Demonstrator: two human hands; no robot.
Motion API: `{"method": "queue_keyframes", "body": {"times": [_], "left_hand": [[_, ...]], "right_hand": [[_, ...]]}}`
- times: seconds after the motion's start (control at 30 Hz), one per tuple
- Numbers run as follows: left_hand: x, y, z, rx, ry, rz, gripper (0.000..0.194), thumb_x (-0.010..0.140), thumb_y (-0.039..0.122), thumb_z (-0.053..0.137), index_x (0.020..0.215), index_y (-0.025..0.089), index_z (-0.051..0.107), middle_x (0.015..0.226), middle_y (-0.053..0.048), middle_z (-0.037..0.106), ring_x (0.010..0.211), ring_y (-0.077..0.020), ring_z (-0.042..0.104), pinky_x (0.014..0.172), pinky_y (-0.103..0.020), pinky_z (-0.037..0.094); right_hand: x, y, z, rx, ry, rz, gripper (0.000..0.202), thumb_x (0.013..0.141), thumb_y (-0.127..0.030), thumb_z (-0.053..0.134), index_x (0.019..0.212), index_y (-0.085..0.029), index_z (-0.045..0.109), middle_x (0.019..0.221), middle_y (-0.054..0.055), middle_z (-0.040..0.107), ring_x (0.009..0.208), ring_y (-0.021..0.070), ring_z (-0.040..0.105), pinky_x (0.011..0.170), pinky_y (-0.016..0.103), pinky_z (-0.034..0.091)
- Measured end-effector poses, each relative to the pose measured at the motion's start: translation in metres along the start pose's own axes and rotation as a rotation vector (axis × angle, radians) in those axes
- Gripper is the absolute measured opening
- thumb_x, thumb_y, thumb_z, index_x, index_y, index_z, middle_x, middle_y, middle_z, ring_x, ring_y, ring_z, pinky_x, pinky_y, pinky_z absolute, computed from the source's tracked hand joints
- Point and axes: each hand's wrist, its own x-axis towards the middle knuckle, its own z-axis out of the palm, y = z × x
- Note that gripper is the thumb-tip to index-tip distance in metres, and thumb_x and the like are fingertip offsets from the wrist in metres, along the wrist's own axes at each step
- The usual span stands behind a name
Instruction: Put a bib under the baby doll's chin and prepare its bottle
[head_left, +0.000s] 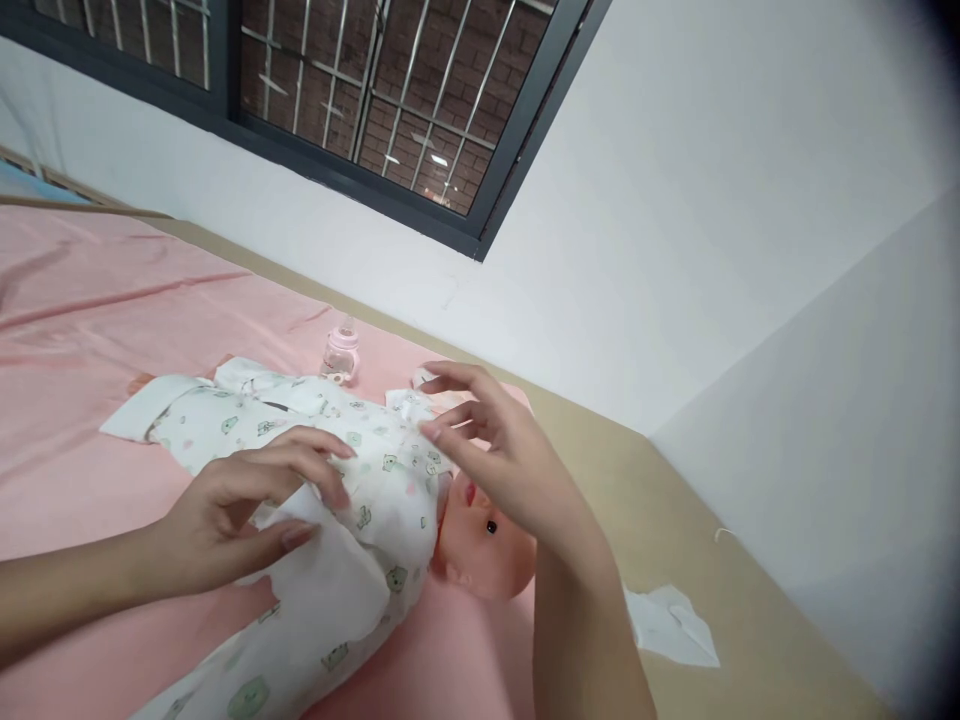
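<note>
A baby doll lies on its back, its head to the right, dressed in a white outfit printed with small green animals. My left hand hovers over the doll's near side with curved fingers, thumb and fingertips apart. Between and below them shows a white cloth or tissue, lying over the near sleeve; whether the thumb touches it is unclear. My right hand is raised above the doll's neck and face, fingers bent and spread, with nothing in them. It hides part of the face.
Behind the doll a pink baby bottle stands upright on the pink sheet. A crumpled white tissue lies on the tan surface at right. A white wall and a barred window rise behind.
</note>
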Motion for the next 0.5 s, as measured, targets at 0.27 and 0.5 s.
{"method": "queue_keyframes", "body": {"times": [0.27,0.5], "left_hand": [[0.045,0.012,0.002,0.088,-0.117,-0.344,0.024,0.088,0.04,0.058,0.079,0.019,0.063,0.086,-0.001,0.065,0.082,-0.0164,0.062,0.072,-0.026,0.047],[0.118,0.004,0.025,0.151,-0.43,-0.309,0.022,0.084,0.037,0.061,0.081,0.015,0.062,0.08,0.001,0.065,0.077,-0.0154,0.06,0.068,-0.023,0.042]], "right_hand": [[0.006,0.047,-0.054,0.16,0.252,0.059,0.04,0.082,-0.038,0.063,0.119,-0.024,0.054,0.113,0.005,0.061,0.082,0.0124,0.065,0.08,0.031,0.053],[0.023,0.139,-0.056,0.306,0.362,0.298,0.037,0.077,-0.034,0.06,0.11,-0.017,0.057,0.1,0.007,0.066,0.075,0.0116,0.064,0.078,0.029,0.052]]}}
